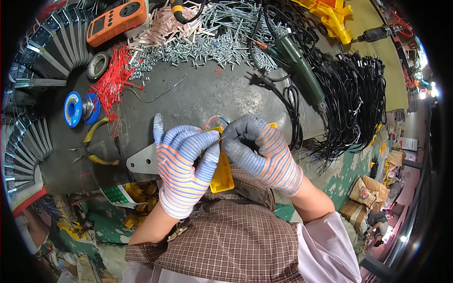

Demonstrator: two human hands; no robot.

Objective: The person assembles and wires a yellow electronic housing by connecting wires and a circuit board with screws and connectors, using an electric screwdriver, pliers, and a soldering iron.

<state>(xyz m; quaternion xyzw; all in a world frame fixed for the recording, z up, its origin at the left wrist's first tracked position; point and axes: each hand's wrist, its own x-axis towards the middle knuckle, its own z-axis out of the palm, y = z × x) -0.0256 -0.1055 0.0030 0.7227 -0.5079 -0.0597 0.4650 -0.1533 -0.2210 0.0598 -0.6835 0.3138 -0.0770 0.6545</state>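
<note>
In striped knit gloves, my left hand [186, 155] and my right hand [259, 148] meet fingertip to fingertip over a yellow plastic housing [222, 178]. Both pinch at the bare end of a thin wire [220, 139], which the fingers mostly cover. A red wire [207, 121] and a blue wire [223, 119] arch up behind the fingertips. The long, narrow housing lies at the bench's near edge, partly hidden by my hands. Left of my left hand, a grey metal plate with holes [141, 162] rests at that edge.
Yellow-handled pliers [89, 147], a solder spool [73, 109] and red cable ties [111, 78] lie left. Screws [188, 49] are heaped at the back beside an orange multimeter [115, 22]. A green power screwdriver [299, 68] and bundled black cables [351, 94] lie right.
</note>
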